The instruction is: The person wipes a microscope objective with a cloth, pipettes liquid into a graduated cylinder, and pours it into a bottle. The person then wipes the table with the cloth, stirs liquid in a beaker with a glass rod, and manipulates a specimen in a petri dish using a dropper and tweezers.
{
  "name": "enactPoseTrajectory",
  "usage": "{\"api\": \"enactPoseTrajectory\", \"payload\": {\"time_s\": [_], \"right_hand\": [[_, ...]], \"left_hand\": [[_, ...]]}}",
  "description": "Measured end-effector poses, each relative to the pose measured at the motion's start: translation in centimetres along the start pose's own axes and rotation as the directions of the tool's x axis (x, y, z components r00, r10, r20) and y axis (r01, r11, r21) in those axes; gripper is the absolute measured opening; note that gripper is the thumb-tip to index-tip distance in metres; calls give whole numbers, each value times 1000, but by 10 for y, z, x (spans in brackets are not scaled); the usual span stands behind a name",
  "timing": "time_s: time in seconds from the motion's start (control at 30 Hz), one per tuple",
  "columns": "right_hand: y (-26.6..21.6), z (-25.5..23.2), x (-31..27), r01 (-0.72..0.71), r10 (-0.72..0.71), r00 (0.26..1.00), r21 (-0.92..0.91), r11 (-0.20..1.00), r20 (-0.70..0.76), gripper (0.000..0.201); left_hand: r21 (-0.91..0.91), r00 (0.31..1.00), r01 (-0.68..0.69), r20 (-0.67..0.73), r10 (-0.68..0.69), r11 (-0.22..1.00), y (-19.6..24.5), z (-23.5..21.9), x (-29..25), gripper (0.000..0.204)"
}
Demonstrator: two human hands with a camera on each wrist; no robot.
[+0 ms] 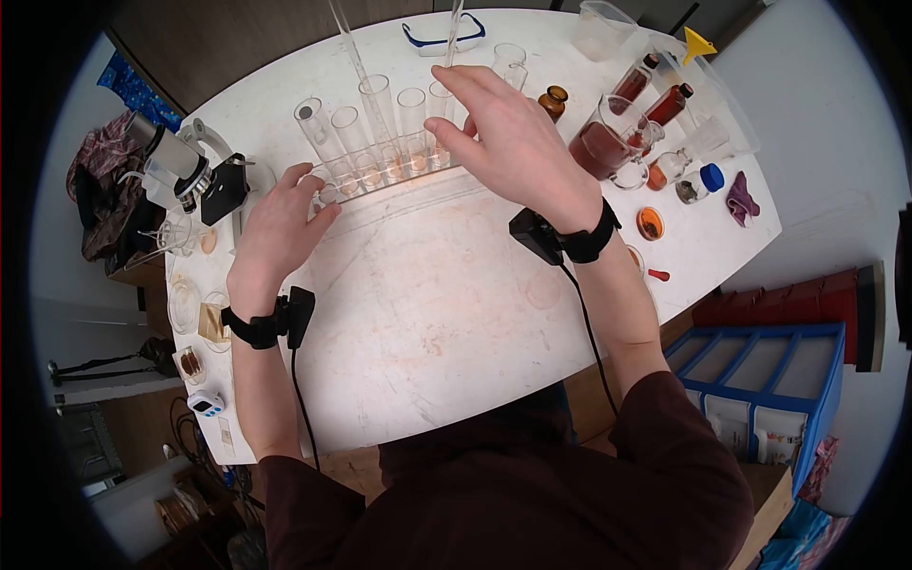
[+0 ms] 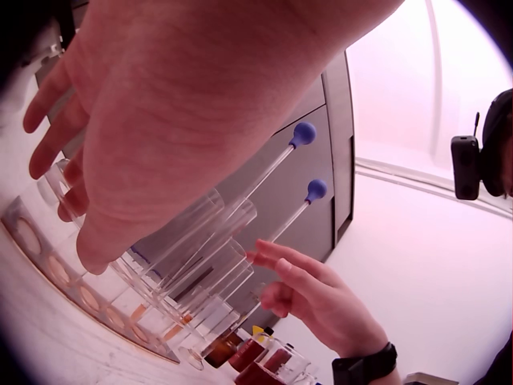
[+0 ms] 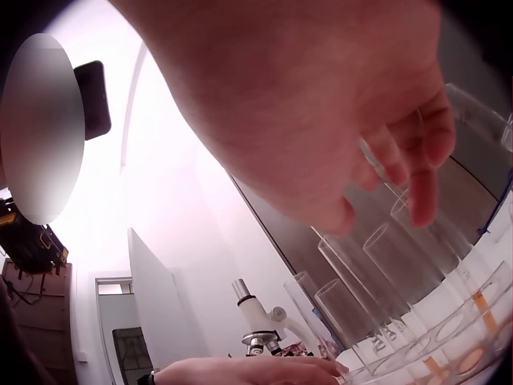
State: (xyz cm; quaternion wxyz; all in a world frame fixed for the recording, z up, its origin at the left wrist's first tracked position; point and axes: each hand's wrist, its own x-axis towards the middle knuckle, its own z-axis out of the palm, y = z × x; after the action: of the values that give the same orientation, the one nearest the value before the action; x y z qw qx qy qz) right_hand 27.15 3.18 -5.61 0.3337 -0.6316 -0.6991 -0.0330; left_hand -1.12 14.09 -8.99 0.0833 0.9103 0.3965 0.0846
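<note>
A clear test tube rack (image 1: 399, 180) holds several glass test tubes (image 1: 377, 106) near the table's far side. Small amounts of orange-brown material show at the bottoms of some tubes. Two glass pipettes (image 1: 349, 43) with blue bulbs (image 2: 304, 134) stand upright in tubes. My left hand (image 1: 275, 223) holds the rack's left end, bent fingers at the end and thumb in front. Above the rack's right end, my right hand (image 1: 508, 133) is held with fingers extended and thumb apart, fingertips close to the right-hand pipette and tube tops. Its palm side appears over the tubes in the right wrist view.
A microscope (image 1: 204, 176) stands at the left. On the right are a beaker of dark red liquid (image 1: 598, 147), red bottles (image 1: 671, 104), a brown jar (image 1: 553, 102) and a blue-capped jar (image 1: 700, 184). Safety goggles (image 1: 445, 43) lie behind the rack.
</note>
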Motion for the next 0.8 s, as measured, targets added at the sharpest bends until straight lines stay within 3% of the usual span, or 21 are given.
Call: {"api": "enactPoseTrajectory", "payload": {"time_s": [0.4, 0.57, 0.8], "right_hand": [[2, -3, 1, -28, 27, 1000, -64, 998, -16, 54], [-2, -7, 2, -77, 78, 997, -28, 997, 27, 52], [3, -6, 0, -53, 54, 998, -43, 998, 15, 52]], "left_hand": [[15, 1000, 3, -7, -3, 1000, 2, -1, 0, 38], [-79, 995, 72, 76, -66, 994, 5, -6, 1, 42], [-9, 999, 40, 26, -40, 999, -2, 2, 1, 41]]}}
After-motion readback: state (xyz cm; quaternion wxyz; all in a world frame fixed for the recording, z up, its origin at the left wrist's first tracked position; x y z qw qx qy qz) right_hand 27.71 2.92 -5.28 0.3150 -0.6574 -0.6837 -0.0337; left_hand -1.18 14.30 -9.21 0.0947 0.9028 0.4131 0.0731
